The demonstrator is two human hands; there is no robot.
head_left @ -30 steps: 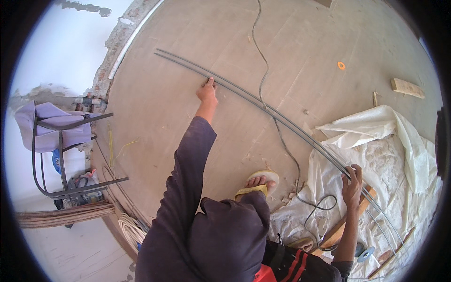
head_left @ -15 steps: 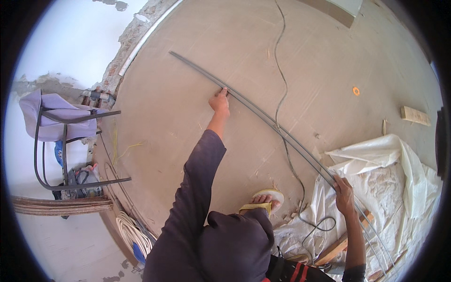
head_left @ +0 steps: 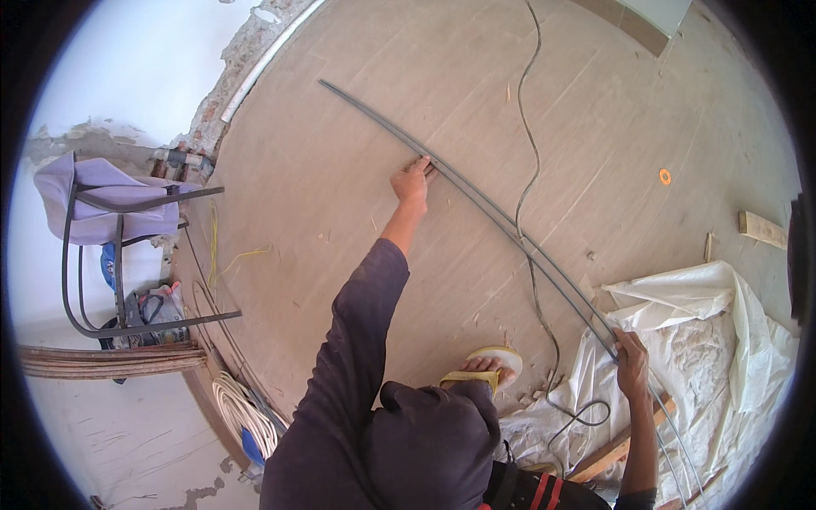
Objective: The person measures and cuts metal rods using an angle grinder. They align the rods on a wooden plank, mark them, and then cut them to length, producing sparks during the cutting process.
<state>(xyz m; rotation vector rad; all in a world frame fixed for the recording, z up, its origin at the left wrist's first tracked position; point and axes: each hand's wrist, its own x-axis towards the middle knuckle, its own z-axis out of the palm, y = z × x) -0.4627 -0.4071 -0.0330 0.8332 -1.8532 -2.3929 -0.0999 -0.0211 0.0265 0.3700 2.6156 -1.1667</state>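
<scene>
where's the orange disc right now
In the head view the orange disc lies on the floor at upper right, above the white sheet, right of the cable.

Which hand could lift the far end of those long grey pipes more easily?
Probably the left hand: it rests on the long grey pipes farther out, nearer their far end. The right hand grips them close to the body, by the white plastic sheet.

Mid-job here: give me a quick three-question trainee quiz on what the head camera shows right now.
1. True or false: both hands touch the long grey conduit.
2. Which hand is farther out along it? A) left hand B) right hand
3. What does the right hand's end lie over?

Key: 1 true. 2 A. 3 the white plastic sheet.
</scene>
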